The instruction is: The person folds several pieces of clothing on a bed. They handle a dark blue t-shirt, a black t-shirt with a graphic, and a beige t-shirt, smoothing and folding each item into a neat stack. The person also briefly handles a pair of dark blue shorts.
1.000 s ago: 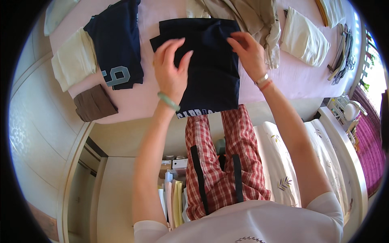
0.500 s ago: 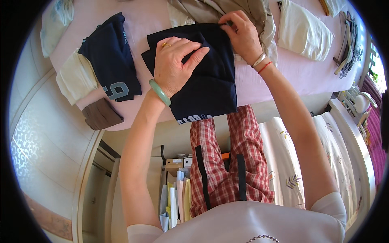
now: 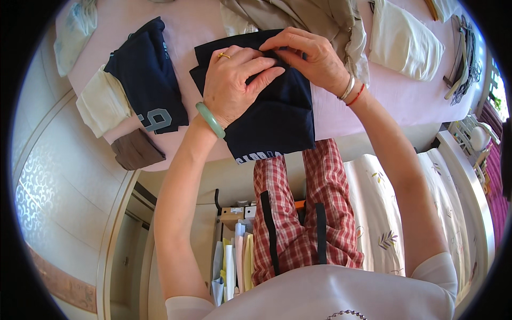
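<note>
A folded navy shirt [image 3: 272,117] lies in front of me on the pink sheet, its lower edge with pale lettering hanging at the bed's side. My left hand [image 3: 237,80], with a green bangle and a gold ring, rests on its left part, fingers bent into the cloth and thumb pointing right. Close by, my right hand [image 3: 314,58] has come over the top edge, its thumb and fingertips closed on a fold of the same cloth. The fingertips of both hands are partly hidden in the dark fabric.
Left on the bed [image 3: 352,114] lie another navy garment [image 3: 146,80], a cream folded cloth [image 3: 104,101] and a brown one [image 3: 137,149]. Behind the shirt is a beige garment [image 3: 320,18]; to the right, a white folded garment [image 3: 408,40] and a bundle of hangers [image 3: 466,58].
My right hand has moved left from the shirt's top right corner toward my left hand, bringing the cloth's edge inward. My left hand has hardly moved.
</note>
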### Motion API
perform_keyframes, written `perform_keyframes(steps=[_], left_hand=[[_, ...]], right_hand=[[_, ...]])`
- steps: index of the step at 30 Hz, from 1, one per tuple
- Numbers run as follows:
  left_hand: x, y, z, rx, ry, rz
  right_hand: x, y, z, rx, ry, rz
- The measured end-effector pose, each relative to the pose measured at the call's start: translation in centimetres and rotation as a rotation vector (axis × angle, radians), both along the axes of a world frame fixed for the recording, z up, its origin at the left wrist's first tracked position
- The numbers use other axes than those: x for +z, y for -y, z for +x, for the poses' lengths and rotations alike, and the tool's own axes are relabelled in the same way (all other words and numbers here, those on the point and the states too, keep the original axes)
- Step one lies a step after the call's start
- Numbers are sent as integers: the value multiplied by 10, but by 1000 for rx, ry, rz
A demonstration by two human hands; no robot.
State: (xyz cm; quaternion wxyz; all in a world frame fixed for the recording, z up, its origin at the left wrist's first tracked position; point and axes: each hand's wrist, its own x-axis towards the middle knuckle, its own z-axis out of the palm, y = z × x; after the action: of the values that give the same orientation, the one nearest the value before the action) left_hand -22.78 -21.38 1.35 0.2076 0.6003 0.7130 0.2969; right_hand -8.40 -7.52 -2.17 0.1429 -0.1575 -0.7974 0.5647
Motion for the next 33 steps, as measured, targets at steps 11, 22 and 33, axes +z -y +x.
perform_keyframes(steps=[11, 22, 33], left_hand=[[-12, 27, -40, -57, -2, -292], [-26, 71, -68, 174, -181, -309], [-24, 85, -61, 408, -257, -254]], right_hand=[[-3, -45, -18, 346, 89, 454], [-17, 10, 12, -269, 440, 117], [-25, 30, 22, -374, 483, 179]])
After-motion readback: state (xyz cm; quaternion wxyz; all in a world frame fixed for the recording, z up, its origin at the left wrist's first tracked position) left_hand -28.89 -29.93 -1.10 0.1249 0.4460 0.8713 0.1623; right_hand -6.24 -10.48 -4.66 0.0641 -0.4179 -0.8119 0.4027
